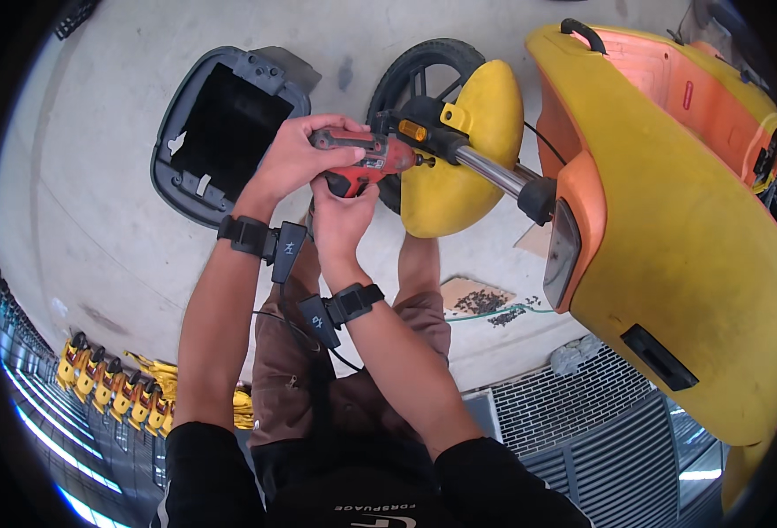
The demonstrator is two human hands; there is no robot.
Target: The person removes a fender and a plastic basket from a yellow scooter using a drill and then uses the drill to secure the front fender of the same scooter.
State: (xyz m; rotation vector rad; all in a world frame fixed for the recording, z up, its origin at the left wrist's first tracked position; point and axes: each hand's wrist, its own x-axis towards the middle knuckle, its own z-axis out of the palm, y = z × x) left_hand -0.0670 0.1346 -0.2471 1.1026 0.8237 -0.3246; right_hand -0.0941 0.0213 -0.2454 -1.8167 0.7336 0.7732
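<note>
Both hands are on a red and black cordless power driver [390, 158] in front of my body. My left hand [293, 158] wraps round its rear end. From below, my right hand [344, 220] grips it, the fingers partly hidden. The driver's short dark bit points right, at the yellow front fender [452, 202] and the fork beside it. Whether the bit touches a screw there, I cannot make out. An orange reflector [412, 130] sits on the black fork part just above the driver. Behind the fender stands a black spoked wheel [397, 75].
A yellow scooter-like body [670, 229] with an orange inside fills the right, joined by a silver fork tube [490, 172]. On the floor lie a grey open bin-shaped housing [167, 167] and cardboard with many small dark screws [485, 301]. Several yellow vehicles [116, 387] stand at lower left.
</note>
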